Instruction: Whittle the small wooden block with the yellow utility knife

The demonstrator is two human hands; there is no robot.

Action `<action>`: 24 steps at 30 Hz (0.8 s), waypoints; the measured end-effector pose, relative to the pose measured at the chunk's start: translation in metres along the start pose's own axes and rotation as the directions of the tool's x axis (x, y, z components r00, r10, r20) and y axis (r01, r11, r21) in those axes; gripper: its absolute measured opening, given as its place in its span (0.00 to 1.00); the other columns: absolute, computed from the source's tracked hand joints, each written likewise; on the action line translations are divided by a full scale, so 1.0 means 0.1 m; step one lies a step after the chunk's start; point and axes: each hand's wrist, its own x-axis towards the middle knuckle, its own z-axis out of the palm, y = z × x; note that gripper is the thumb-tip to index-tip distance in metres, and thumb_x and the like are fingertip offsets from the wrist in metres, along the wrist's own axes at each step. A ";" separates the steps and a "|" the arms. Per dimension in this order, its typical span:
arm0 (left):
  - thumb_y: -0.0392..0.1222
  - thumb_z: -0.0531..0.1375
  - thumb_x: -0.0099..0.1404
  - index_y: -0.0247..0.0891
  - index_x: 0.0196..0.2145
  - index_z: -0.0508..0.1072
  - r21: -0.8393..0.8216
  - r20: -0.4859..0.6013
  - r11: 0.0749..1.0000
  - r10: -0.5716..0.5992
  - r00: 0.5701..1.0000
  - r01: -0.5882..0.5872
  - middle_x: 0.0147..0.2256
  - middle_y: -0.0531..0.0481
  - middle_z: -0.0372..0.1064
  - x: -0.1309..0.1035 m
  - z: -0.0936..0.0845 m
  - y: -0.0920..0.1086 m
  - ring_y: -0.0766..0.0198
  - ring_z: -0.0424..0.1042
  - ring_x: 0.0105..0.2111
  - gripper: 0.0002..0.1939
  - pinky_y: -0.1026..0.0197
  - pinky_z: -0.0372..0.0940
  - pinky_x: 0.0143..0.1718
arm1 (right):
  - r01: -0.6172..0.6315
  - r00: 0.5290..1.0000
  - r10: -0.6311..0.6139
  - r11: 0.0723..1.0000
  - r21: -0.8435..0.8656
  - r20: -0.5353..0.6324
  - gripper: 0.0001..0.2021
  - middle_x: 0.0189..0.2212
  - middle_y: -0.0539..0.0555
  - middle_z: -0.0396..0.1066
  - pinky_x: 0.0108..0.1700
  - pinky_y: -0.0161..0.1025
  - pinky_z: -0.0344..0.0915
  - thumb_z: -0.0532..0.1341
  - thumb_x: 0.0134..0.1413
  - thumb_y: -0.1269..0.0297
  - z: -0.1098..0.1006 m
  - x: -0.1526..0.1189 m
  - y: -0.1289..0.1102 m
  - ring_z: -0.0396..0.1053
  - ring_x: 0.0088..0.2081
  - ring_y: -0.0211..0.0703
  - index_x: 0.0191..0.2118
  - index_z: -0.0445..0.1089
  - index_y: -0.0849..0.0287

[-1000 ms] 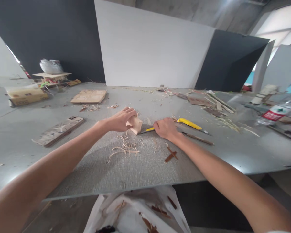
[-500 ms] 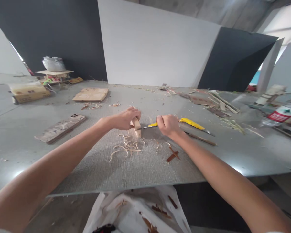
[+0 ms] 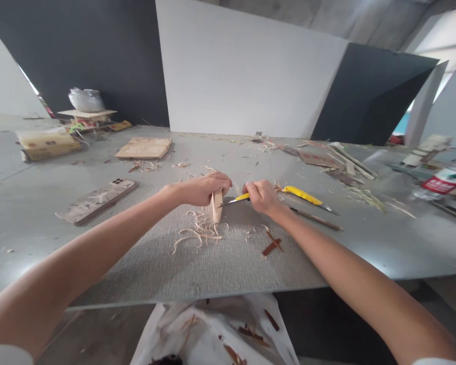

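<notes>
My left hand [image 3: 212, 187] is closed round the top of a small pale wood piece [image 3: 217, 209], whose lower end points toward the table's front edge. In my right hand [image 3: 263, 196] is a yellow-handled knife [image 3: 242, 196]; its blade reaches left, with the tip at the wood's right side. Curled wood shavings [image 3: 201, 228] lie on the grey table just below the wood. A second yellow-handled knife [image 3: 302, 194] rests to the right of my right hand, beside a thin brown stick [image 3: 317, 220].
A patterned phone [image 3: 99, 201] lies at left, with a flat wooden board [image 3: 144, 148] behind it. Brown scraps [image 3: 272, 246] sit near the front. Wood strips [image 3: 351, 159] and a bottle [image 3: 441, 182] stand or lie at right. A white cloth [image 3: 213, 329] covers my lap.
My left hand has moved slightly right, and the wood piece is turned, its lower end a little nearer the front. The knife's blade tilts more, with its tip higher along the wood.
</notes>
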 end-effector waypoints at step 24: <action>0.26 0.55 0.53 0.37 0.28 0.66 -0.014 -0.041 0.996 0.090 0.995 -0.090 0.58 0.39 0.55 0.04 0.07 -0.08 0.52 0.52 0.60 0.08 0.48 0.58 0.52 | 0.080 0.991 -0.041 0.943 -0.322 0.126 0.26 0.23 0.57 0.73 0.28 0.39 0.48 0.42 0.61 0.61 0.11 -0.06 -0.16 0.66 0.24 0.41 0.26 0.74 0.61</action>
